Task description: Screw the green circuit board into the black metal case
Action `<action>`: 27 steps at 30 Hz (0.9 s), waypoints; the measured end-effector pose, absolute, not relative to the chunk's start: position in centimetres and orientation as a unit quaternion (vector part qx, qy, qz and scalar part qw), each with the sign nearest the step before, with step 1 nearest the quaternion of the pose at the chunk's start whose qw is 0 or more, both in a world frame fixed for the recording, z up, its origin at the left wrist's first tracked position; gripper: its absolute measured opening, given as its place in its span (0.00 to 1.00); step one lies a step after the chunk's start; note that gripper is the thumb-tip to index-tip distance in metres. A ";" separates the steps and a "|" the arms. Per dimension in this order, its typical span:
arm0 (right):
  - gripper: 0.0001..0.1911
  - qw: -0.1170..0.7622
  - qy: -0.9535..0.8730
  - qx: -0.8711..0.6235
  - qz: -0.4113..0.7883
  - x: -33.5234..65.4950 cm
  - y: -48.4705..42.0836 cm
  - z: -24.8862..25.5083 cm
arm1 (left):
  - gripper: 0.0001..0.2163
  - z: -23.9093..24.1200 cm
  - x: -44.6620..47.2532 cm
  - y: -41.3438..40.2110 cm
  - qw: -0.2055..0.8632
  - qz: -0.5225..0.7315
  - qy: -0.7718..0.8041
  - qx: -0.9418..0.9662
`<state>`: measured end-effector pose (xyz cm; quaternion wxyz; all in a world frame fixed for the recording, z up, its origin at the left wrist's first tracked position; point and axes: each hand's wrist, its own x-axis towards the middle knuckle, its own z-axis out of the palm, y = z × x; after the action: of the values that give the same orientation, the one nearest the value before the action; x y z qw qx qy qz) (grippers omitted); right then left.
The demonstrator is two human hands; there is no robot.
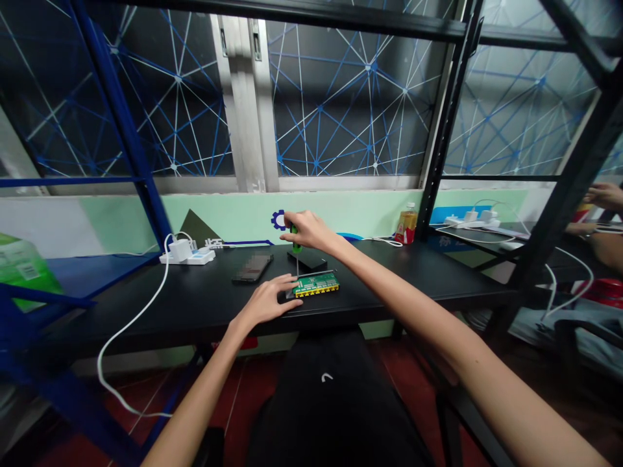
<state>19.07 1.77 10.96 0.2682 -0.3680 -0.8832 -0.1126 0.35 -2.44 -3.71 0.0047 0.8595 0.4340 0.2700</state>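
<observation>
A green circuit board point(317, 283) with a row of yellow-edged sockets along its front lies on the black desk. My left hand point(273, 298) grips its left end, fingers on top and thumb at the near side. Above the board, my right hand point(307, 228) is closed around the green handle of a screwdriver point(296, 248). The screwdriver stands upright with its shaft pointing down at the board's left part; my left fingers partly cover where the tip meets it. Directly behind the board lies a flat black case point(307, 261).
Left of the board lies a dark phone point(253, 267). A white power strip point(187, 257) with a plugged-in charger sits farther left, its cable hanging over the edge. A drink bottle point(407, 224) stands back right. At far right is another person's hand point(606, 194). Black shelf posts point(448, 110) rise behind.
</observation>
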 end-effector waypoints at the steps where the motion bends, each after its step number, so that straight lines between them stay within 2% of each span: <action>1: 0.14 0.262 -0.881 -0.373 -0.123 19.1 1.7 10.9 | 0.24 -3.7 0.3 -2.4 0.005 0.270 0.435 0.859; 5: 0.17 0.244 -0.892 -0.364 -0.114 19.4 1.7 11.2 | 0.25 -3.8 0.3 -2.4 0.008 0.269 0.433 0.860; 11: 0.23 0.247 -0.901 -0.356 -0.012 20.1 1.3 11.6 | 0.24 -3.7 0.3 -2.5 0.011 0.269 0.441 0.856; 16: 0.18 0.270 -0.880 -0.384 -0.069 19.9 1.7 11.0 | 0.24 -3.7 0.3 -2.5 0.009 0.273 0.437 0.857; 20: 0.22 0.249 -0.868 -0.405 -0.141 19.8 1.8 11.4 | 0.25 -3.8 0.2 -2.4 0.006 0.271 0.439 0.857; 24: 0.18 0.202 -0.884 -0.408 -0.107 20.0 1.3 12.4 | 0.25 -3.7 0.3 -2.5 0.007 0.266 0.436 0.860; 27: 0.15 0.202 -0.897 -0.389 -0.061 20.0 1.3 12.6 | 0.24 -3.6 0.4 -2.5 0.007 0.270 0.435 0.859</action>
<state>20.04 1.25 12.58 0.2018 -0.3888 -0.8969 -0.0605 0.41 -2.53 -3.63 0.0066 0.8589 0.4351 0.2703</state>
